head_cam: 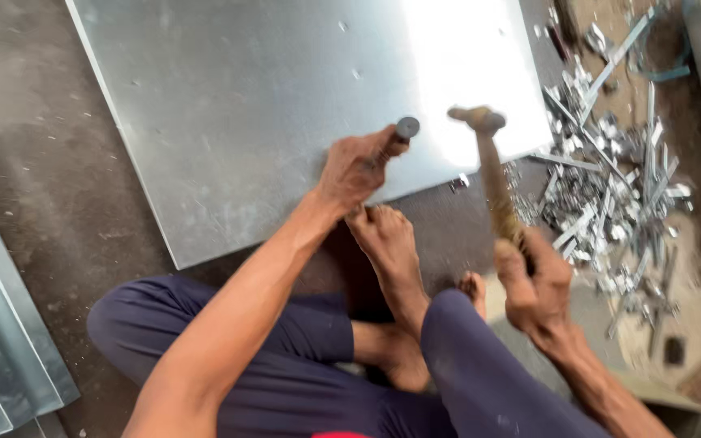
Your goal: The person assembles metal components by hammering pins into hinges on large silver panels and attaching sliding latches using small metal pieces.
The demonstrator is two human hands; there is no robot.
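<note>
Head view: the left hand (356, 169) is clenched round a steel punch (397, 136) standing on the near edge of the metal sheet (269, 105). The right hand (534, 280) grips a hammer (490, 166), raised just right of the punch. A glancing blow risks striking the left knuckles; the bare foot (387, 243) below the sheet edge is also exposed.

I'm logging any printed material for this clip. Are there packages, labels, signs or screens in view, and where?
None can be made out: no package, label, sign or screen.
In view are only a bare grey metal sheet on the floor, a punch in the left hand, a wooden-handled hammer in the right hand, and metal scraps.
</note>
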